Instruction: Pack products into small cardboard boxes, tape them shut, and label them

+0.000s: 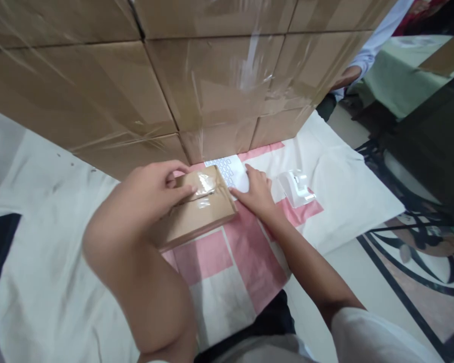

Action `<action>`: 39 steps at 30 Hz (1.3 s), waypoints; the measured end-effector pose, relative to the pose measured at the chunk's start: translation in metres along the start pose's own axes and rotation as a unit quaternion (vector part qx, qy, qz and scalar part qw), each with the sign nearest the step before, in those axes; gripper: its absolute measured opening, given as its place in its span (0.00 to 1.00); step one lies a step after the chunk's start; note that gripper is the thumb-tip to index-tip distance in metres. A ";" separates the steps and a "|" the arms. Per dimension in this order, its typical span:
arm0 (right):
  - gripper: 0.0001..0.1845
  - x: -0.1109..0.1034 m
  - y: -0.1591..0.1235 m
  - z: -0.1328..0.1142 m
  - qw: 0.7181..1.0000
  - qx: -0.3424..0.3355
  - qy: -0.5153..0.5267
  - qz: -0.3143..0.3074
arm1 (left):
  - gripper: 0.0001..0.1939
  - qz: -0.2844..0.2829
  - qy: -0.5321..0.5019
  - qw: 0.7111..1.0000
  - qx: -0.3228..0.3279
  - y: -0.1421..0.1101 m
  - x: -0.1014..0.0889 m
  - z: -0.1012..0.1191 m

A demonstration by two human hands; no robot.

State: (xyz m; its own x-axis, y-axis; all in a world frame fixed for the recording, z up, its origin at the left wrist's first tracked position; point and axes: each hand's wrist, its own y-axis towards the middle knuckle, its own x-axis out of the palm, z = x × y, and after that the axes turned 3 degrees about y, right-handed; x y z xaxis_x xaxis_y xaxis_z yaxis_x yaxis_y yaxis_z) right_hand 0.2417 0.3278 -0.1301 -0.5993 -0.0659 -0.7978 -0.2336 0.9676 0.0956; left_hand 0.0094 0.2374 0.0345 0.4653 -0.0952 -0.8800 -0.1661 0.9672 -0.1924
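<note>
A small cardboard box (196, 217) lies on the cloth-covered table in front of me, with shiny clear tape (205, 184) across its top. My left hand (162, 189) bends over the box, fingers curled on the far side and thumb pressed on the top beside the tape. Just right of the box, my right hand (255, 189) rests on a white sheet printed with small blue outlines (223, 169). Its thumb reaches the box's right end and its index finger stretches away. A clear plastic tape dispenser (297, 189) sits right of that hand.
Large cardboard boxes (219, 75) wrapped in clear film stand stacked directly behind. Another person's hand (348, 76) shows at their right side. A dark flat object (0, 247) lies at far left. The white cloth (336, 191) ends at the right above a patterned floor.
</note>
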 end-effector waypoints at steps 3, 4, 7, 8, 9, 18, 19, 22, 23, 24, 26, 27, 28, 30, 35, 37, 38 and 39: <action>0.49 0.004 -0.003 -0.006 0.998 -0.011 -0.066 -0.014 | 0.18 -0.026 0.005 0.998 -0.058 -0.008 -0.013 -0.016; 0.49 0.005 -0.004 -0.007 0.998 -0.006 -0.066 -0.016 | 0.20 -0.024 0.009 0.996 -0.083 -0.010 -0.016 -0.022; 0.42 0.005 -0.005 -0.006 0.999 -0.010 -0.042 -0.019 | 0.25 0.003 0.029 0.989 -0.144 -0.015 -0.022 -0.033; 0.38 0.005 -0.005 -0.004 0.999 -0.020 -0.025 -0.020 | 0.26 0.015 0.033 0.988 -0.150 -0.015 -0.022 -0.034; 0.34 0.005 -0.004 -0.002 0.999 -0.032 -0.001 -0.020 | 0.27 0.025 0.036 0.987 -0.152 -0.016 -0.022 -0.033; 0.16 -0.005 -0.003 -0.004 0.931 -0.107 0.344 0.062 | 0.15 0.093 0.063 0.993 -0.031 -0.036 -0.014 0.021; 0.17 -0.008 -0.003 -0.005 0.917 -0.101 0.380 0.067 | 0.13 0.100 0.063 0.993 -0.009 -0.036 -0.011 0.027; 0.27 -0.015 -0.003 -0.009 0.865 -0.080 0.491 0.070 | 0.09 0.098 0.078 0.989 0.079 -0.027 0.002 0.041; 0.32 -0.017 -0.004 -0.010 0.844 -0.072 0.528 0.065 | 0.10 0.096 0.086 0.984 0.119 -0.021 0.008 0.045; 0.36 -0.018 -0.005 -0.012 0.824 -0.065 0.560 0.057 | 0.11 0.098 0.095 0.978 0.160 -0.015 0.015 0.049; 0.44 -0.023 -0.008 -0.016 0.789 -0.052 0.610 0.038 | 0.13 0.104 0.110 0.963 0.224 -0.004 0.029 0.055; 0.47 -0.026 -0.010 -0.018 0.776 -0.049 0.628 0.029 | 0.14 0.109 0.117 0.956 0.244 0.001 0.036 0.058; 0.49 -0.028 -0.012 -0.020 0.765 -0.046 0.642 0.021 | 0.14 0.112 0.123 0.951 0.260 0.006 0.042 0.060; 0.53 -0.033 -0.015 -0.023 0.747 -0.040 0.663 0.003 | 0.13 0.116 0.131 0.944 0.281 0.012 0.052 0.064; 0.54 -0.038 -0.014 -0.022 0.726 -0.007 0.687 -0.040 | 0.10 0.114 0.144 0.932 0.311 0.018 0.063 0.071; 0.53 -0.036 -0.012 -0.020 0.729 -0.004 0.684 -0.042 | 0.11 0.113 0.142 0.930 0.321 0.019 0.062 0.072; 0.52 -0.035 -0.012 -0.019 0.734 -0.007 0.678 -0.039 | 0.11 0.111 0.140 0.928 0.327 0.020 0.062 0.072; 0.51 -0.034 -0.012 -0.018 0.742 -0.012 0.669 -0.035 | 0.11 0.109 0.137 0.927 0.332 0.021 0.062 0.071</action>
State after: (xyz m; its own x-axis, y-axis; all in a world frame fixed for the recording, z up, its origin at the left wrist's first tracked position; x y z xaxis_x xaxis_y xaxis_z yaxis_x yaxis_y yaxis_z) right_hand 0.2514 0.3143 -0.0937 -0.8052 -0.3147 0.5026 -0.3043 0.9467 0.1052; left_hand 0.0967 0.2685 0.0073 0.2298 0.1509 -0.9615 0.3842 0.8936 0.2320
